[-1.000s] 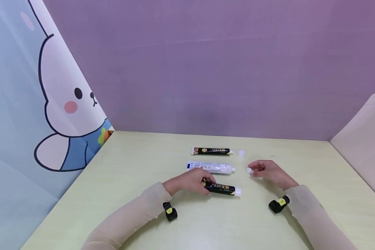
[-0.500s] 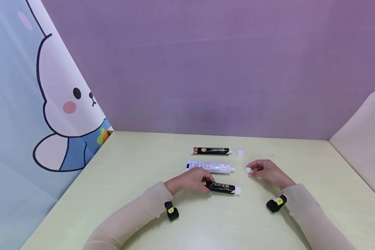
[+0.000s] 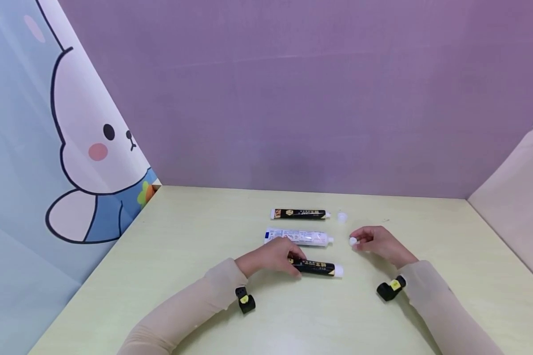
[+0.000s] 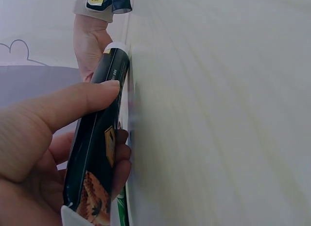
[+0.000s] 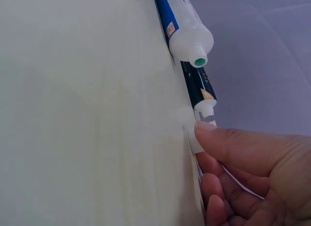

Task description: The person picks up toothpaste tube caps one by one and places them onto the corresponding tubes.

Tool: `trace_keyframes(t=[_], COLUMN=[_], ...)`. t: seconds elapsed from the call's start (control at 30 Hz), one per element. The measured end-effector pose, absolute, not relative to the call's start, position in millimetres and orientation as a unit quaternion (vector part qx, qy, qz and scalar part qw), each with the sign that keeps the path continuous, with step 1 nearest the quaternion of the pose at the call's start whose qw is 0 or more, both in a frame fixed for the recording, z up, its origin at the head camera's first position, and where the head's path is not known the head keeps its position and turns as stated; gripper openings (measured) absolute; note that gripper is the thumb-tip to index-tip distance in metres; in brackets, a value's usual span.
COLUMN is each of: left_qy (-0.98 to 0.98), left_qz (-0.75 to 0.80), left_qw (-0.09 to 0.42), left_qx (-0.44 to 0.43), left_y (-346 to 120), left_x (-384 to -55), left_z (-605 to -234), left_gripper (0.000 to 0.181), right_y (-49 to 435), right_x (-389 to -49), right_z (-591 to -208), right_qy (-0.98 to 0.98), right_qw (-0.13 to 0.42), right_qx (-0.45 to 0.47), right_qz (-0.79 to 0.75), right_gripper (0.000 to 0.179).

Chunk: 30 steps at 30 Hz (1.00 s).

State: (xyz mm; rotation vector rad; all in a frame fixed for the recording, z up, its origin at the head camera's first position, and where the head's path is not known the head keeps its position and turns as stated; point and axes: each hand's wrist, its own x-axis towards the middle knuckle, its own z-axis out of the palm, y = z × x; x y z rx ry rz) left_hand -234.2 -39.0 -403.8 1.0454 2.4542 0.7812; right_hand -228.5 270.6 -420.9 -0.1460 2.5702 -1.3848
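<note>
My left hand (image 3: 277, 255) grips a black toothpaste tube (image 3: 317, 267) low over the table, its white screw cap (image 3: 338, 270) on and pointing right. In the left wrist view the thumb lies along one side of this tube (image 4: 99, 124) and the fingers curl round the other. A small white cap (image 3: 353, 241) is pinched between thumb and fingers of my right hand (image 3: 379, 242). Just left of it lies an uncapped white toothpaste tube (image 3: 308, 238), whose green-lined nozzle (image 5: 199, 61) shows in the right wrist view. Behind lies another black tube (image 3: 300, 214), also uncapped.
A second loose white cap (image 3: 342, 217) sits at the nozzle end of the far black tube. The pale table (image 3: 195, 217) ends at a purple backdrop (image 3: 293, 98). A curtain with a cartoon rabbit (image 3: 102, 138) hangs at the left.
The right hand has shifted very slightly to the left with the cap. The left hand and its tube have barely moved.
</note>
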Motion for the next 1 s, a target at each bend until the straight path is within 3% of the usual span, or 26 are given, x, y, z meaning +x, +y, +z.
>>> trace_keyframes(t=[1.0], left_qy=[0.868], left_qz=[0.315], left_qw=[0.189], left_qx=[0.333], left_y=[-38.3], left_x=[-237.2], left_z=[-409.6], left_gripper=[0.038], right_y=[266.5], right_x=[-228.5], right_z=[-422.1], right_qy=[0.878], right_qw=[0.099], right_qx=[-0.044], right_qz=[-0.466], right_gripper=[0.027])
